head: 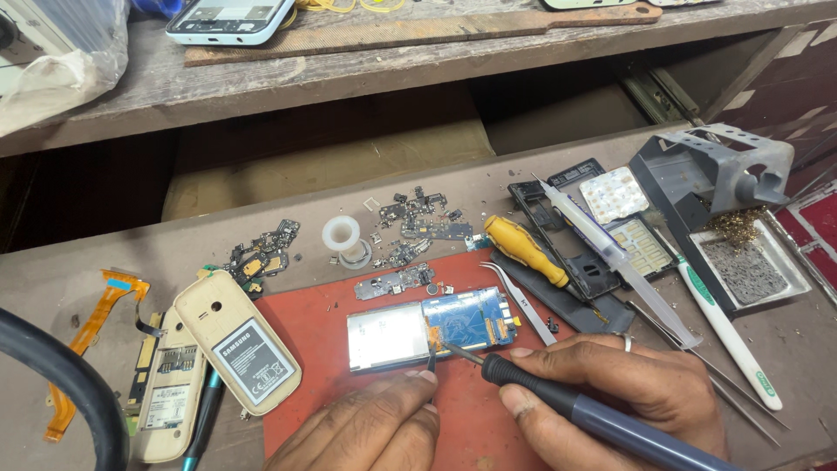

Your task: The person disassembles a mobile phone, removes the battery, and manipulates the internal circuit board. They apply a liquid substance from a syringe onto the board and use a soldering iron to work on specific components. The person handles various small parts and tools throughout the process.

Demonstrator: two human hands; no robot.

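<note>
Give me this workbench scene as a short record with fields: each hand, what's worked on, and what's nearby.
Right hand: holds soldering iron, tip at circuit board
Left hand: pinches thin dark tool at board edge
Surface: red mat
Behind the board: curved tweezers, yellow-handled screwdriver, solder spool
Left side: cream phone back cover with battery

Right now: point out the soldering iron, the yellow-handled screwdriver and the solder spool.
soldering iron (558, 403), head view, on the dark handle in the right hand.
yellow-handled screwdriver (516, 245), head view, middle of the yellow grip.
solder spool (342, 235), head view, on the white top flange.
</note>
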